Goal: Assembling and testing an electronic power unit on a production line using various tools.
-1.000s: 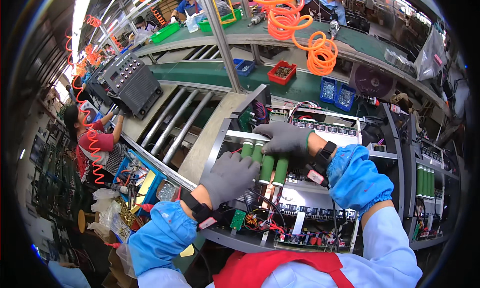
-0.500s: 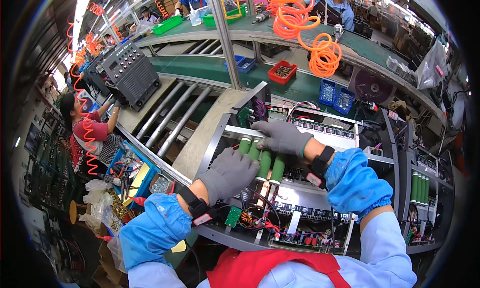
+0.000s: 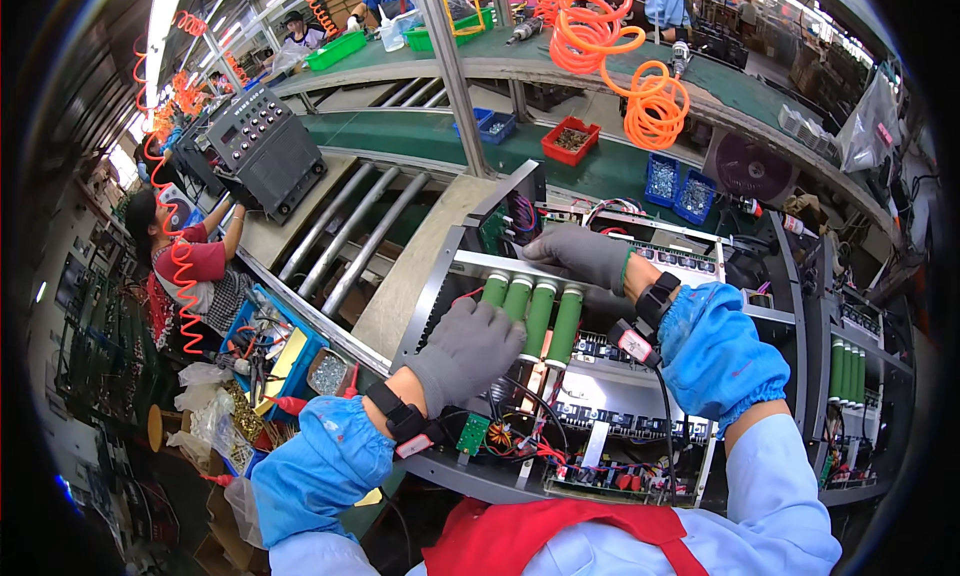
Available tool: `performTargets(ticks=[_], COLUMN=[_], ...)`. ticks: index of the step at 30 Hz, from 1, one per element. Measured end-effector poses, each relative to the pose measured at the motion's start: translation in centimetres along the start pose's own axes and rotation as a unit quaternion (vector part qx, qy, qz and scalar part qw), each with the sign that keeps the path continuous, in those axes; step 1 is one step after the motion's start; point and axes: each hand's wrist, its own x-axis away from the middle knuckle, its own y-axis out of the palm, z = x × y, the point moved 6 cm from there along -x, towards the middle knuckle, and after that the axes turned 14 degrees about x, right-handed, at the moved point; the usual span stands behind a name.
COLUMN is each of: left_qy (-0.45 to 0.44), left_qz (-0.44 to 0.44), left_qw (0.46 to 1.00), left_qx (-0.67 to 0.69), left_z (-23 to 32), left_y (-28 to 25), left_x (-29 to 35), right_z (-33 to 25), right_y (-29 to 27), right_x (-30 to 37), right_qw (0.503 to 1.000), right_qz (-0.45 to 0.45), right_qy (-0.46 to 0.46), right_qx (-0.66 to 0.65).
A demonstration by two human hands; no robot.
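An open grey metal chassis (image 3: 497, 493) full of electronics lies before me. A row of green cylindrical parts with white ends, probably power resistors (image 3: 566, 326), sits inside it. My left hand (image 3: 466, 354), in a grey glove, lies curled over the left side of the row; its fingertips are hidden below. My right hand (image 3: 585, 255), gloved too, is beyond the row, above the metal crossbar (image 3: 610, 296). Its fingers are drawn together, pointing left toward wires beside the upright end panel (image 3: 505, 211). What is between them cannot be made out.
A second chassis (image 3: 860, 436) stands at right. Roller conveyor bars (image 3: 372, 238) and a finished-looking grey machine (image 3: 262, 151) are at left, beside a person in red (image 3: 190, 261). Small screw bins (image 3: 570, 141) lie beyond; orange coiled hoses (image 3: 600, 46) hang overhead.
My right hand has lifted off the green cylinders and shifted back toward the end panel, uncovering their far ends. My left hand has slid slightly nearer to me, still over the row's left side.
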Motion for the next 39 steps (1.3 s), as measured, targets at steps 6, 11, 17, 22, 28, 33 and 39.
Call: performTargets(ticks=[6, 11, 17, 22, 28, 33, 39], left_qy=[0.026, 0.041, 0.021, -0.001, -0.003, -0.006, -0.007], left_qz=[0.018, 0.024, -0.005, -0.006, -0.003, 0.003, -0.005], left_qw=[0.999, 0.999, 1.000, 1.000, 1.000, 1.000, 1.000], left_qx=[0.021, 0.000, 0.018, 0.010, 0.021, 0.015, 0.022], left_z=[0.5, 0.8, 0.7, 0.5, 0.4, 0.3, 0.2], left_y=[0.3, 0.2, -0.3, 0.2, 0.1, 0.2, 0.6], left_x=[-0.3, -0.4, -0.4, -0.3, -0.5, -0.2, -0.3], right_z=[-0.2, -0.5, -0.9, -0.3, -0.5, -0.5, 0.4], right_y=[-0.1, -0.1, 0.2, 0.2, 0.0, 0.5, 0.4], right_x=[-0.1, 0.1, 0.5, 0.2, 0.4, 0.6, 0.2], right_qw=[0.995, 0.986, 0.990, 0.999, 0.996, 0.999, 0.999], right_qz=[0.005, 0.020, 0.021, -0.001, -0.011, -0.011, -0.011], right_qy=[-0.023, -0.026, 0.016, 0.014, 0.006, 0.030, 0.044], right_qx=[0.094, 0.166, 0.141, 0.043, 0.085, 0.021, -0.027])
